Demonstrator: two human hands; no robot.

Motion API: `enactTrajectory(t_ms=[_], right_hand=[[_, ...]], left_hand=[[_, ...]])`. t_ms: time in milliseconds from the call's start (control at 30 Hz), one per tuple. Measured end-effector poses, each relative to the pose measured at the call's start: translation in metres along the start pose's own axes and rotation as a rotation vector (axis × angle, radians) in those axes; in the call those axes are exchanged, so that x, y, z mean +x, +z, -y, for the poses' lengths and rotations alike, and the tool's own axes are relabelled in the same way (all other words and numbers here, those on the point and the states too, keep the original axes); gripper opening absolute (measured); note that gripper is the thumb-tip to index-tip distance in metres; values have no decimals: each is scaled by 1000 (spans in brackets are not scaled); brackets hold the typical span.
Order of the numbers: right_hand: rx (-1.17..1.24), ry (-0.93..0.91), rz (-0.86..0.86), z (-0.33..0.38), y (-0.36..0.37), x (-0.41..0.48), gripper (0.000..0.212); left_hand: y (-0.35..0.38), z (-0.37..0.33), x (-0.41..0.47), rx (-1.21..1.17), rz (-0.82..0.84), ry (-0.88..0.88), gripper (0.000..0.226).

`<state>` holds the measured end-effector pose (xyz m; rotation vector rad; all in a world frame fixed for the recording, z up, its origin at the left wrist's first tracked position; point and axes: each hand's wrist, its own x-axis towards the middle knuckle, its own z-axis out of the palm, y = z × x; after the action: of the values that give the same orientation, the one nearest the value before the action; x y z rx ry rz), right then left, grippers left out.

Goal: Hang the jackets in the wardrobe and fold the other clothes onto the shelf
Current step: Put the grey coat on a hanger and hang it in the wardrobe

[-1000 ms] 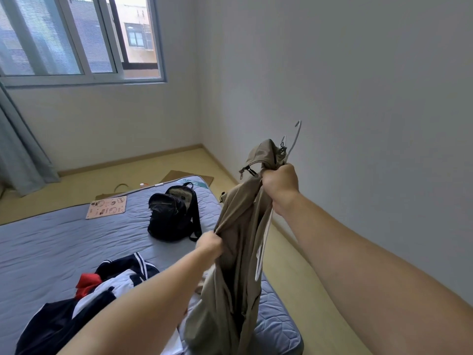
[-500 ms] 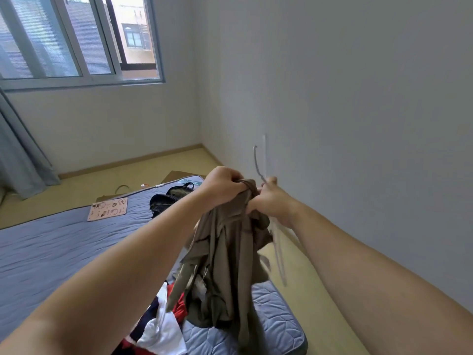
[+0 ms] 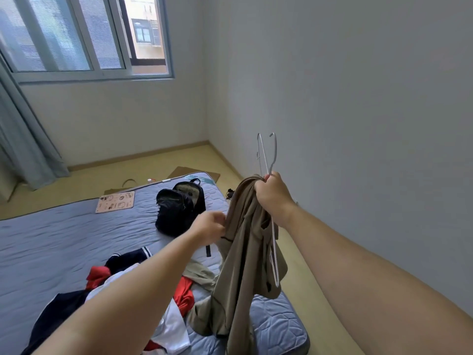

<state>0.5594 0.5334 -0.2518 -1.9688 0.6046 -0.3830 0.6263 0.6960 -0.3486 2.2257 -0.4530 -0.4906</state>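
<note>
**A:** Status, nearest first?

**B:** A clothes pile [image 3: 179, 295] is lying unfolded on the bed [image 3: 51, 247]. The left hand [image 3: 211, 226], blurred, is pinching the jacket [image 3: 245, 254] by its edge. The right hand [image 3: 273, 196] is clenching the collar together with the hanger [image 3: 267, 155], above the bed's corner.

**A:** Progress?

**B:** Early, I'm judging. The jacket isn't sitting on the hanger yet, and the wardrobe and shelf aren't showing.

Blurred left hand [image 3: 211, 228]; jacket [image 3: 243, 265] hem cut off.
</note>
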Motion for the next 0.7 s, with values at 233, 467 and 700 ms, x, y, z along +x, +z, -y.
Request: enactTrajectory(t_ms=[233, 467, 700], right_hand=[[-104, 58, 16, -8, -21, -4, 38], [-132, 101, 260, -24, -22, -11, 78], [-50, 6, 161, -24, -7, -2, 52]], left_hand=[[1, -2, 10, -178, -68, -54, 19], [-38, -102, -9, 68, -139, 459, 9], [-32, -105, -25, -256, 31, 295, 44]])
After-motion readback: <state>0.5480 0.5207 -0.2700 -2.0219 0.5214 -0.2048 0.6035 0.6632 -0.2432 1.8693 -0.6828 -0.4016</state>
